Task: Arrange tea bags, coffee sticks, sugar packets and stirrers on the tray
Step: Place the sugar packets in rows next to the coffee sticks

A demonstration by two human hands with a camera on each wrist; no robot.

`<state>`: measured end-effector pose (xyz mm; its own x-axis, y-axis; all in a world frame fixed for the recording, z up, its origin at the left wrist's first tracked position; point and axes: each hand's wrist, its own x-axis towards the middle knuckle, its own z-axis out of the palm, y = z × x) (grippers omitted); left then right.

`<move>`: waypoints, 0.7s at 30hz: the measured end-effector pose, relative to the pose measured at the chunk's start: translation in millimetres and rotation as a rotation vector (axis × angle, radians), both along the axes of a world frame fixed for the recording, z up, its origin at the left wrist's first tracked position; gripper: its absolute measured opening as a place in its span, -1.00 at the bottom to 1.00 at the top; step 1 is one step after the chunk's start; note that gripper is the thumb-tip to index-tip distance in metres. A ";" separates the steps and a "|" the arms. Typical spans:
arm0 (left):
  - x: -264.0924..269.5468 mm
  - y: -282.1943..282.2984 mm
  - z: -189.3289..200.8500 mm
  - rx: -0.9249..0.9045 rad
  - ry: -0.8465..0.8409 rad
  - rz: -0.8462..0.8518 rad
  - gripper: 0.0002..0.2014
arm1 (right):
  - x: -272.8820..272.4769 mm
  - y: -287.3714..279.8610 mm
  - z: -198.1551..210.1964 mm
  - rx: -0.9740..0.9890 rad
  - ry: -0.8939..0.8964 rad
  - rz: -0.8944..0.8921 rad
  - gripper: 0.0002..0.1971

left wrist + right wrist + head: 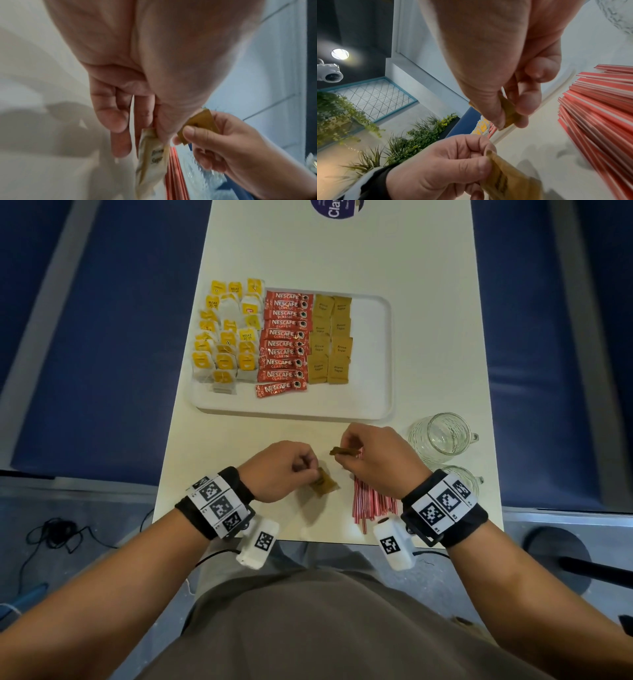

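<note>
1. Your left hand (pixel 287 470) pinches one brown sugar packet (pixel 323 484) just above the tabletop (pixel 342 251); your right hand (pixel 373 455) pinches another sugar packet (pixel 343 452) by its edge. Such thin grips could let either one slip.
2. The striped stirrers (pixel 371 503) lie under your right wrist; a low sweep could scatter them.
3. On the tray (pixel 376 405), the sugar column (pixel 330 340) sits tight against the Nescafe sticks (pixel 282 344), so a careless placement may nudge the rows.

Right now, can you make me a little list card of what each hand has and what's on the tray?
left hand: pinches a brown sugar packet near the table
right hand: pinches another sugar packet
tray: tea bags, coffee sticks, sugar packets; right side bare
stirrers: heaped on the table, not on the tray
glass mugs: right of the hands
</note>
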<state>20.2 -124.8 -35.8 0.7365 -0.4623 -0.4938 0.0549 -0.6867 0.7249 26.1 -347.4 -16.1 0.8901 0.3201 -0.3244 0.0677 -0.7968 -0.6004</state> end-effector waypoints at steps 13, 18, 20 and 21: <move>11.9 9.9 22.7 -0.408 0.268 0.536 -0.92 | -0.7 13.7 13.0 0.362 0.089 -0.149 -0.90; 19.1 5.0 27.2 -0.513 0.324 0.655 -0.91 | 2.8 18.7 3.1 0.396 0.138 -0.176 -0.86; 22.3 4.4 27.9 -0.558 0.340 0.671 -0.92 | 4.2 20.4 -0.8 0.385 0.142 -0.175 -0.84; 23.9 4.3 27.8 -0.569 0.343 0.673 -0.90 | 4.8 21.2 -2.1 0.385 0.140 -0.177 -0.83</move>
<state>44.2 -120.5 -8.0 0.7926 -0.2313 -0.5641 0.5833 0.0184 0.8121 30.9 -326.2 -18.2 0.8983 0.2874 -0.3322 -0.1527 -0.5049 -0.8495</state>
